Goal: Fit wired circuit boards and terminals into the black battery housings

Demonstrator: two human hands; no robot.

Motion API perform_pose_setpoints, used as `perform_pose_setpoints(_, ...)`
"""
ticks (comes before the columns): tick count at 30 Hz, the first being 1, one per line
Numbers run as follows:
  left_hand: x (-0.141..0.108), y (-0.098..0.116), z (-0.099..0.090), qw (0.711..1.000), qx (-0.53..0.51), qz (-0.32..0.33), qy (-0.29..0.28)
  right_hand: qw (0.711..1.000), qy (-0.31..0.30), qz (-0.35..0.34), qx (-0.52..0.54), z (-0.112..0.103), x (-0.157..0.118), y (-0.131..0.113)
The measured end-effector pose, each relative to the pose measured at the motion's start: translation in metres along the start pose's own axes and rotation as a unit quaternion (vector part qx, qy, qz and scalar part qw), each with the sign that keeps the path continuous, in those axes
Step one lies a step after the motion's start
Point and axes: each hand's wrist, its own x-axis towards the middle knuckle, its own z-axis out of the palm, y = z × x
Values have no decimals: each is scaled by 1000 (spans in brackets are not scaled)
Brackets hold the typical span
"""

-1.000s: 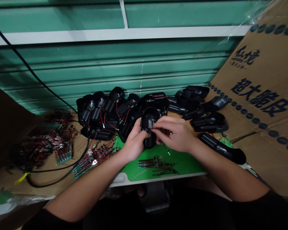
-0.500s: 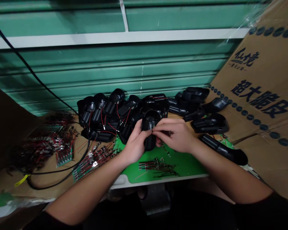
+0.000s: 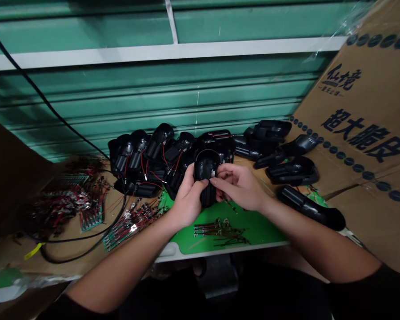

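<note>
My left hand (image 3: 187, 198) is wrapped around a black plastic housing (image 3: 205, 171), holding it upright above a green mat (image 3: 253, 229). The fingertips of my right hand (image 3: 238, 186) pinch at the housing's right side, where a small part shows but is too small to name. Behind my hands lies a heap of similar black housings (image 3: 160, 153) with red wires. Several more housings (image 3: 292, 172) lie to the right, nearest my right hand.
Wired green circuit strips (image 3: 130, 224) and tangled red-and-black wire bundles (image 3: 60, 206) lie at left, crossed by a black cable (image 3: 103, 233). Small wired terminals (image 3: 220, 232) rest on the mat. A ribbed green wall (image 3: 153, 98) stands behind, with printed cardboard (image 3: 363, 133) at right.
The housing has turned in my left hand, showing more of its rounded top end. My right fingers have shifted along its side, and the view has moved slightly.
</note>
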Motion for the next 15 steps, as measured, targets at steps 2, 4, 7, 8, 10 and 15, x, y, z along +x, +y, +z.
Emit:
perform_pose_setpoints(2,-1,0,1,1000,-3,2,-10,1000,-16,-2,0,1,0,1)
perform_pose_setpoints(4,-1,0,3,1000,-9,-5,-26,1000,-25,-8,2,2,0,2)
perform_pose_setpoints(7,-1,-2,4,998,-17,-9,-53,999,-47,-7,18,2,0,3)
perform_pose_setpoints(8,-1,-3,3,998,-18,-7,-59,998,-52,-5,22,3,0,2)
perform_pose_setpoints(10,-1,-6,1,998,-12,0,-60,998,-56,0,26,3,0,2)
perform_pose_setpoints(15,-1,-14,-5,999,9,20,-50,998,-56,5,30,4,-2,2)
